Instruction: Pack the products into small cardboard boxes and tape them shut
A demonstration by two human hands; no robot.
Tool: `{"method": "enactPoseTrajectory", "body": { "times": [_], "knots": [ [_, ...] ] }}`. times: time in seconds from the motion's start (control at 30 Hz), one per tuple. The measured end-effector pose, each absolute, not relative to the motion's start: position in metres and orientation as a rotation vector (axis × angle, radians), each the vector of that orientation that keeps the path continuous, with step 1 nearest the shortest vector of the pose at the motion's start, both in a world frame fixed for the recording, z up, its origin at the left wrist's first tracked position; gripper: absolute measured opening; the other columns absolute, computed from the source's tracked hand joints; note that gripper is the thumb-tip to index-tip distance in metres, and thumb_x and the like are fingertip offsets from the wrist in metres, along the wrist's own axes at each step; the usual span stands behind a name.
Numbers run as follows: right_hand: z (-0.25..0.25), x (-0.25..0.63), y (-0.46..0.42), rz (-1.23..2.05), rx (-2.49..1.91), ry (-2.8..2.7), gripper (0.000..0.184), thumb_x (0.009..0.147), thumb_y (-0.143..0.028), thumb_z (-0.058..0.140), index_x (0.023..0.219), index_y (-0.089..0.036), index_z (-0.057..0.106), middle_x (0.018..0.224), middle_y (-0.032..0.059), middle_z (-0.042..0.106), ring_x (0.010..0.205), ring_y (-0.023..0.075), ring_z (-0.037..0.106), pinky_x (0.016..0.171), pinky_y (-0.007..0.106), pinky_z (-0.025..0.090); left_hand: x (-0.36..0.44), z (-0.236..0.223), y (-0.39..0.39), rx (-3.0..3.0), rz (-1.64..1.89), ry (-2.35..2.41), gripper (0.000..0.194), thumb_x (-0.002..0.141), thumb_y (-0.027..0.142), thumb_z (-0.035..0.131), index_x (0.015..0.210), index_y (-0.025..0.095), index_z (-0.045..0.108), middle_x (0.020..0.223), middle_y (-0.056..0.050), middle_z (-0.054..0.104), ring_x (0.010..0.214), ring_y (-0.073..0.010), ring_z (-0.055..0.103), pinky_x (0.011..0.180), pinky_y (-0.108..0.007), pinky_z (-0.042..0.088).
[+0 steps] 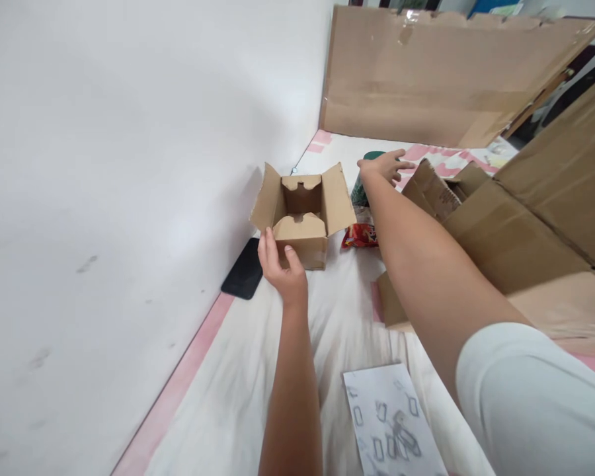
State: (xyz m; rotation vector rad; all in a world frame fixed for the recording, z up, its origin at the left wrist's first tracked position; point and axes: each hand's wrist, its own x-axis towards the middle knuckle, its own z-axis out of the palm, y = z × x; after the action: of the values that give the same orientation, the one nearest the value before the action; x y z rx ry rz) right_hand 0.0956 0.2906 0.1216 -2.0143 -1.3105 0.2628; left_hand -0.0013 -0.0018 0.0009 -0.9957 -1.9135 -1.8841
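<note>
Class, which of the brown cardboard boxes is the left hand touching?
The open brown cardboard box beside the flat black phone; the left hand touches only this one.

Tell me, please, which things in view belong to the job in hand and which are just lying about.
Apparently in use: small open box, touched by left hand; green-lidded canister, nearest right hand.

Apparently lying about: black phone; red packet; drawn-on sheet; big carton.

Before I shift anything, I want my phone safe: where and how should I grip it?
I'd pinch the phone across its near end, coming from the near side: it lies flat, its far end beside the open box and left hand, its left edge facing the wall.
</note>
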Motion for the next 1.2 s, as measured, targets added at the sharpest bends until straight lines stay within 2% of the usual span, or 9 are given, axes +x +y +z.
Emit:
{"method": "enactPoseTrajectory", "body": {
  "times": [0.13, 0.27, 0.37, 0.53, 0.63, 0.73, 0.87, 1.03, 1.2],
  "knots": [
    [0.122, 0.092, 0.268, 0.376, -1.967, -1.149, 0.097, 0.08, -0.039, 0.082, 0.158, -0.019, 0.027, 0.152, 0.0293, 0.034, 0.137, 0.0409, 0.048, 0.099, 0.058, 0.047, -0.002, 0.0, -0.001, -1.007, -1.895, -1.884, 0.052, 0.101, 0.033, 0.044, 0.15, 0.015, 0.05, 0.149, -0.021, 0.056, 0.143, -0.0282, 0.052, 0.117, -0.045, 0.045],
    [0.11, 0.074, 0.23, 0.433, -1.858, -1.118, 0.092, 0.086, -0.053, 0.072, 0.159, -0.02, 0.026, 0.148, 0.0254, 0.037, 0.132, 0.0369, 0.056, 0.101, 0.05, 0.05, -0.006, -0.004, 0.001, -0.975, -2.013, -1.858, 0.056, 0.099, 0.037, 0.048, 0.15, 0.017, 0.042, 0.15, -0.022, 0.05, 0.146, -0.0298, 0.048, 0.119, -0.046, 0.042],
    [0.098, 0.058, 0.193, 0.579, -1.815, -1.046, 0.095, 0.088, -0.062, 0.065, 0.161, -0.017, 0.024, 0.146, 0.0244, 0.039, 0.127, 0.0332, 0.061, 0.104, 0.044, 0.051, -0.01, -0.007, 0.001, -0.93, -2.061, -1.873, 0.056, 0.097, 0.04, 0.049, 0.147, 0.016, 0.039, 0.145, -0.023, 0.051, 0.14, -0.0302, 0.052, 0.117, -0.046, 0.043],
    [0.078, 0.054, 0.113, 0.602, -1.739, -1.133, 0.109, 0.078, -0.052, 0.078, 0.164, -0.017, 0.022, 0.149, 0.0239, 0.037, 0.134, 0.0343, 0.055, 0.112, 0.041, 0.045, -0.012, -0.007, -0.001, -0.913, -2.047, -1.848, 0.054, 0.092, 0.037, 0.053, 0.14, 0.014, 0.043, 0.135, -0.022, 0.058, 0.129, -0.03, 0.06, 0.111, -0.043, 0.047],
    [0.062, 0.069, 0.067, 0.589, -1.642, -1.223, 0.112, 0.067, -0.046, 0.086, 0.158, -0.015, 0.029, 0.146, 0.0239, 0.04, 0.137, 0.0355, 0.05, 0.116, 0.042, 0.041, -0.009, -0.006, -0.001, -0.939, -2.019, -1.805, 0.053, 0.091, 0.04, 0.056, 0.136, 0.013, 0.046, 0.132, -0.022, 0.06, 0.129, -0.0298, 0.06, 0.111, -0.042, 0.047],
    [0.048, 0.092, 0.045, 0.64, -1.511, -1.274, 0.096, 0.063, -0.043, 0.086, 0.143, -0.014, 0.042, 0.143, 0.0227, 0.046, 0.136, 0.0326, 0.048, 0.115, 0.039, 0.041, -0.006, -0.004, -0.001, -0.949, -2.039, -1.769, 0.05, 0.098, 0.045, 0.046, 0.136, 0.013, 0.044, 0.143, -0.027, 0.055, 0.138, -0.0282, 0.055, 0.112, -0.04, 0.047],
    [0.036, 0.122, 0.052, 0.896, -1.38, -1.192, 0.055, 0.082, -0.049, 0.066, 0.125, -0.018, 0.055, 0.132, 0.0151, 0.062, 0.125, 0.0261, 0.059, 0.11, 0.038, 0.045, -0.006, -0.002, 0.0, -0.814, -2.119, -1.76, 0.045, 0.105, 0.047, 0.028, 0.134, 0.014, 0.041, 0.16, -0.031, 0.038, 0.153, -0.0263, 0.04, 0.114, -0.039, 0.044],
    [0.027, 0.134, 0.063, 1.101, -1.298, -1.149, 0.058, 0.076, -0.053, 0.074, 0.122, -0.018, 0.067, 0.132, 0.0124, 0.07, 0.127, 0.0275, 0.062, 0.109, 0.037, 0.046, -0.011, -0.012, 0.008, -0.668, -2.166, -2.102, 0.064, 0.105, 0.055, 0.014, 0.125, 0.014, 0.058, 0.128, -0.022, 0.068, 0.124, -0.0266, 0.065, 0.104, -0.041, 0.05],
    [0.019, 0.129, 0.049, 1.131, -1.254, -1.143, 0.068, 0.074, -0.053, 0.077, 0.132, -0.019, 0.067, 0.135, 0.0112, 0.07, 0.126, 0.027, 0.065, 0.108, 0.036, 0.049, -0.023, -0.019, 0.01, -0.65, -2.125, -2.246, 0.075, 0.101, 0.06, 0.011, 0.097, 0.011, 0.068, 0.099, -0.023, 0.073, 0.108, -0.0325, 0.069, 0.099, -0.049, 0.051]
  ]
}}
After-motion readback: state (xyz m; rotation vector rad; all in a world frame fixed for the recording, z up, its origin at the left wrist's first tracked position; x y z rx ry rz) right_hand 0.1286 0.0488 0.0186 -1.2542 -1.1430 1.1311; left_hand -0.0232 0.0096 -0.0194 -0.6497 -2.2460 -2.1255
